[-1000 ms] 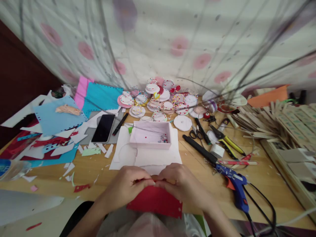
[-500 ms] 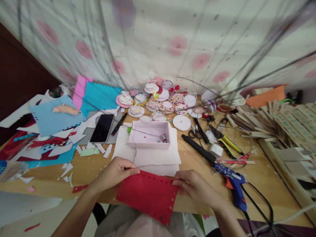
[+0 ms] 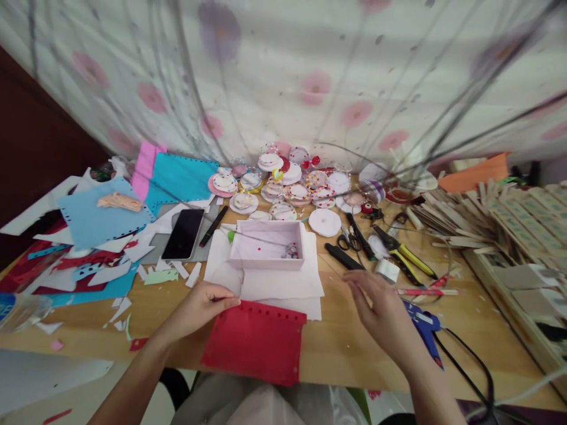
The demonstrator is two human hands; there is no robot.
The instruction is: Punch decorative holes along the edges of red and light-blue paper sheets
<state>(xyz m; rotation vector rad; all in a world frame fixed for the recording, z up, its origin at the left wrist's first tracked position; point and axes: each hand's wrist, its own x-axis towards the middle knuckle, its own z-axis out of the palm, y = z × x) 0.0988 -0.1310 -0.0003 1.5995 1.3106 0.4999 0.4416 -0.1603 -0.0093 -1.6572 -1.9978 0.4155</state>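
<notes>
At six o'clock from the pale box (image 3: 267, 264), over the near edge of the tabletop (image 3: 330, 357), was the red sheet (image 3: 257, 345), dotted along its borders. The left hand (image 3: 201, 307) came in from seven o'clock, its thumb and fingers clamped on the sheet's far left corner. The right hand (image 3: 376, 304) hung at four o'clock, well apart from the sheet, fingers bent; whether they met on anything could not be told.

That hand hid part of the blue glue gun (image 3: 425, 324). Scissors (image 3: 349, 240) and yellow-handled pliers (image 3: 410, 262) lay at three o'clock, a phone (image 3: 183, 234) and paper scraps (image 3: 95, 274) at nine. Layered paper discs (image 3: 295, 192) crowded twelve o'clock.

The box sat on white paper (image 3: 283, 286), with small beads (image 3: 291, 251) gathered inside towards its four o'clock corner. A clear plastic container (image 3: 26, 310) stood at eight; its contents could not be made out.
</notes>
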